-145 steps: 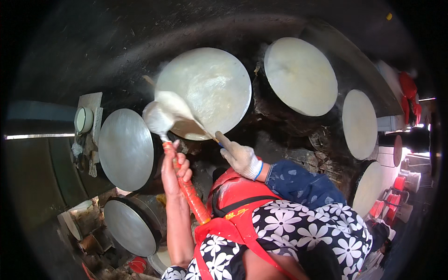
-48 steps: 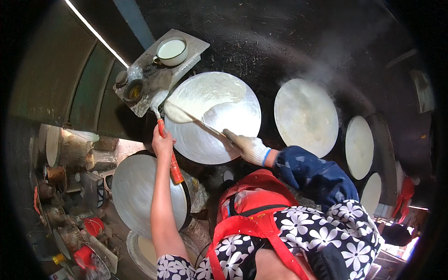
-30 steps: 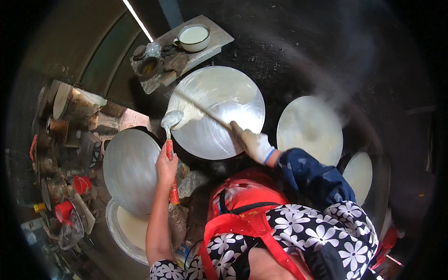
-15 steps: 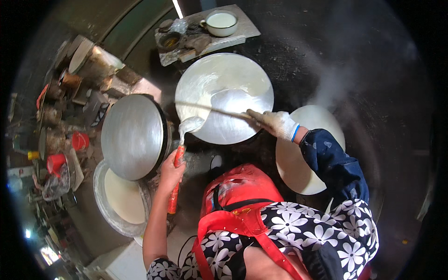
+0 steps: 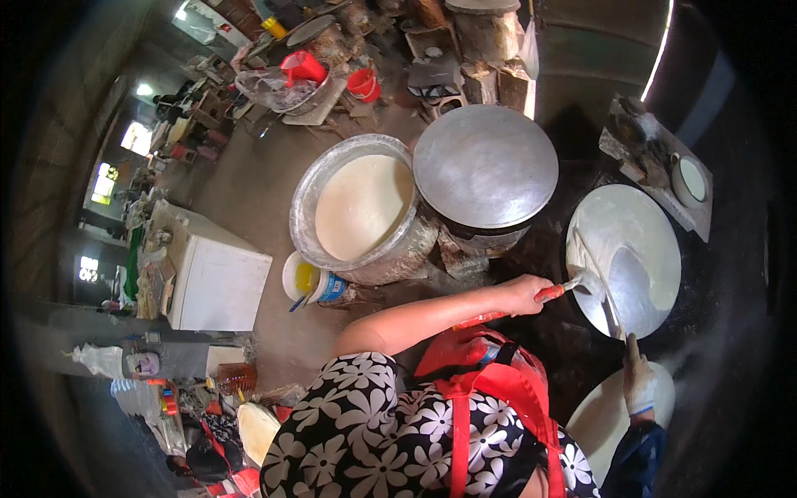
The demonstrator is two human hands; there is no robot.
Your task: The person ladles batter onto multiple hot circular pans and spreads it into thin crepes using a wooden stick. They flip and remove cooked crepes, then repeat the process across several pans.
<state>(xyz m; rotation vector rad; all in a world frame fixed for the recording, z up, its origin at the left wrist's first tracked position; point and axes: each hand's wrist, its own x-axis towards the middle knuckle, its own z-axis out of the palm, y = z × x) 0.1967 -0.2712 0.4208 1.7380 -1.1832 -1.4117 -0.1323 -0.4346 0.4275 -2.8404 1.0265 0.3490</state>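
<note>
My bare left hand [image 5: 525,294] is closed around the red handle of a ladle [image 5: 591,285]. The ladle's bowl is over the near left part of a round metal griddle [image 5: 634,286]. White batter [image 5: 652,220] coats much of that griddle, leaving a bare shiny patch. My right hand [image 5: 639,385], in a pale work glove, grips a long thin stick [image 5: 601,270] that reaches across the griddle beside the ladle. Whether the stick touches the batter I cannot tell. A second pale, round griddle [image 5: 599,415] lies partly behind my right arm.
Left of the griddles stands a large pot [image 5: 303,220] of cream-coloured batter. Next to it is another round griddle [image 5: 486,166] with a bare grey top. A bowl of white liquid [image 5: 691,180] rests on a slab at far right. A white cabinet [image 5: 220,282] stands further left.
My view has swung left, so the griddles appear further right and the batter pot shows fully. Both hands still hold the ladle and stick over the same griddle; their tips are now closer together.
</note>
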